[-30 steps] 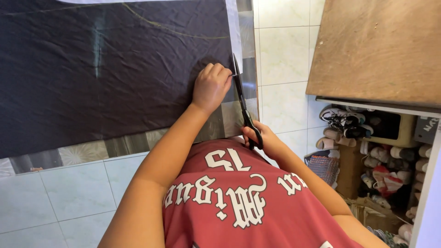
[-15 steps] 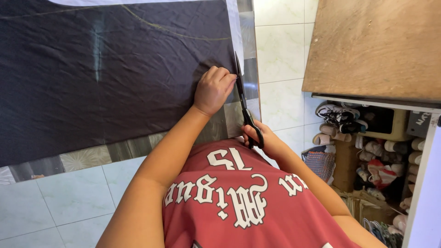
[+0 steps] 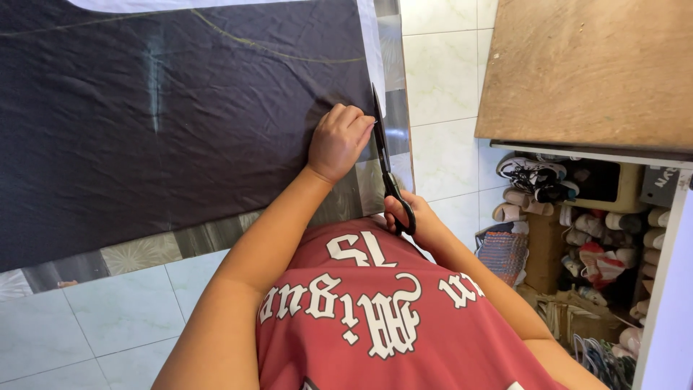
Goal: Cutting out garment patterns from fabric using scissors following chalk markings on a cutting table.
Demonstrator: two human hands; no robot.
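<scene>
A large sheet of dark fabric [image 3: 173, 115] lies spread on the tiled floor, with thin chalk lines near its top. My left hand [image 3: 338, 141] presses down on the fabric's right edge, fingers curled. My right hand [image 3: 413, 217] grips the black handles of a pair of scissors [image 3: 385, 162]. The blades point away from me along the fabric's right edge, right beside my left fingertips. A narrow white strip [image 3: 372, 50] runs along that edge beyond the blades.
A patterned mat [image 3: 180, 242] shows beneath the fabric. A wooden board [image 3: 592, 68] tops a shelf unit at right, which holds shoes [image 3: 534, 177] and rolled items. The floor has pale tiles [image 3: 447, 79]. My red printed shirt [image 3: 375, 310] fills the foreground.
The scissors and both hands have stayed at the fabric's right edge, shifting only slightly; the view has drifted a little.
</scene>
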